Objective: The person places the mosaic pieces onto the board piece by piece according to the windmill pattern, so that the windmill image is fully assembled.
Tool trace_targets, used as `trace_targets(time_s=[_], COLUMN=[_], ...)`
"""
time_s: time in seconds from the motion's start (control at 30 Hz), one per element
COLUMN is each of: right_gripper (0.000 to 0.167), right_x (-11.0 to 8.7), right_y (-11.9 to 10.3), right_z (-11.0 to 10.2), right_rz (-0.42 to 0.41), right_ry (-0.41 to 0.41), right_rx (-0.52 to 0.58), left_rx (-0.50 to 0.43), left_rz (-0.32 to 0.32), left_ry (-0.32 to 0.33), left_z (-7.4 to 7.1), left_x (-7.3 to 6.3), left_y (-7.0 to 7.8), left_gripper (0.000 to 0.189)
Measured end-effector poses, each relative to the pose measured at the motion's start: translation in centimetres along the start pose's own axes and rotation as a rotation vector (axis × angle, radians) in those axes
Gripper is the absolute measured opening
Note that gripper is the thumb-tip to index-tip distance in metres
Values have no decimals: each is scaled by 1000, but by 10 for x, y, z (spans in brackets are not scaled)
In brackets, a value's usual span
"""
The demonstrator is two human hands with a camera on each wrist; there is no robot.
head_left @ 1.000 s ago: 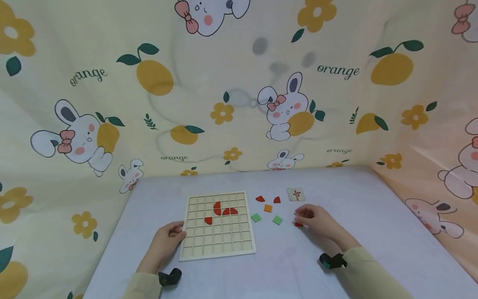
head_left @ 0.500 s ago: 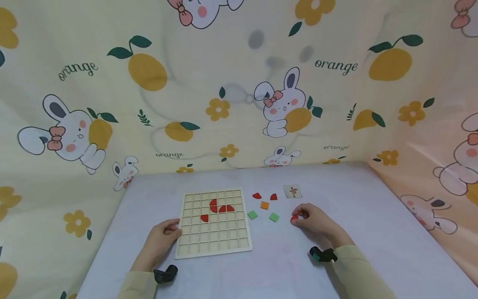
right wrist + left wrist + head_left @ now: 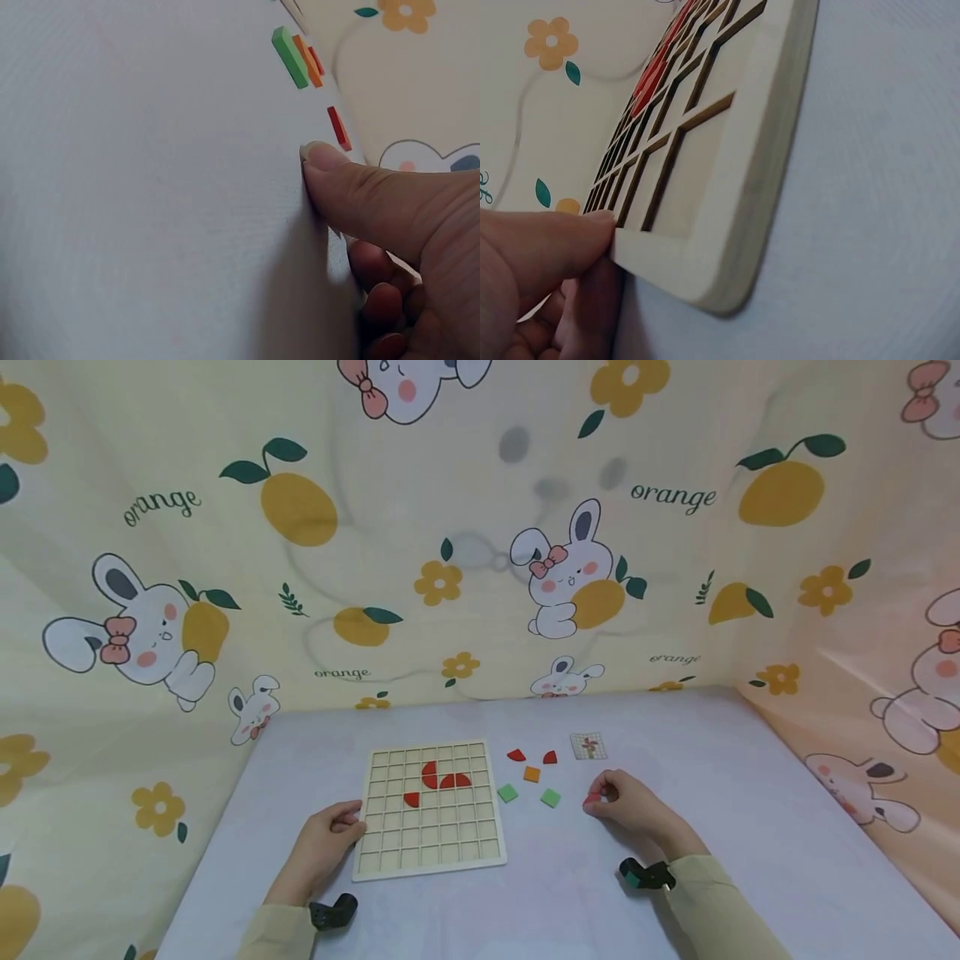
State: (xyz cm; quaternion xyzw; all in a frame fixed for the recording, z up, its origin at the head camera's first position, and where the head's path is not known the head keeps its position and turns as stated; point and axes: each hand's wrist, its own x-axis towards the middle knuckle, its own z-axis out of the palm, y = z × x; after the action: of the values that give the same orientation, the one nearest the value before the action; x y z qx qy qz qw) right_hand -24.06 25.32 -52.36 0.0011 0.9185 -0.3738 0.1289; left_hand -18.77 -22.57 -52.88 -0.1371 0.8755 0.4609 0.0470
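Observation:
A pale wooden grid board lies on the table with red quarter-circle pieces set in several of its squares. My left hand holds the board's left edge, and in the left wrist view the thumb presses on the rim. To the right of the board, my right hand pinches a red piece between thumb and fingertips, low over the table. The right wrist view shows the thumb, which hides that piece.
Between board and right hand lie two green squares, an orange square and two loose red quarter-circle pieces. A small card printed with a grid pattern lies behind them. A patterned cloth hangs behind the table.
My right hand has taken hold of the red piece, which lay partly under its fingers a second ago. The left hand stays at the board's edge. The head view has shifted slightly.

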Motion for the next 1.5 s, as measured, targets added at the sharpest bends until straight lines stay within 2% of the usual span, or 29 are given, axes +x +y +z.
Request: trace_targets(time_s=[0.27, 0.4, 0.6, 0.77, 0.97, 1.1, 1.2, 1.3, 1.5], right_gripper=[24, 23, 11, 11, 6, 6, 7, 7, 12], right_x=[-5, -2, -2, -3, -1, 2, 6, 12, 21], right_y=[-4, -7, -15, -30, -47, -63, -78, -97, -142], right_z=[-1, -3, -6, -6, -8, -6, 4, 26, 85], right_rz=[-2, -16, -50, -70, -108, -144, -145, -153, -196], right_ry=[-20, -33, -69, -100, -69, -44, -33, -14, -26], right_rx=[61, 46, -96, -240, -309, -251, -134, 0, 234], left_rx=[8, 5, -28, -16, -4, 5, 1, -8, -24], left_rz=[-8, -11, 1, 12, -1, -21, -27, -18, 5], left_ry=[12, 18, 7, 12, 20, 24, 19, 16, 21], left_z=[-4, -6, -3, -2, -4, -5, -4, -2, 3], left_x=[-4, -5, -8, -9, -8, -7, -5, -2, -1], left_y=[0, 1, 2, 0, 0, -2, -3, -2, -2], left_gripper=[44, 43, 43, 43, 42, 43, 43, 43, 43])
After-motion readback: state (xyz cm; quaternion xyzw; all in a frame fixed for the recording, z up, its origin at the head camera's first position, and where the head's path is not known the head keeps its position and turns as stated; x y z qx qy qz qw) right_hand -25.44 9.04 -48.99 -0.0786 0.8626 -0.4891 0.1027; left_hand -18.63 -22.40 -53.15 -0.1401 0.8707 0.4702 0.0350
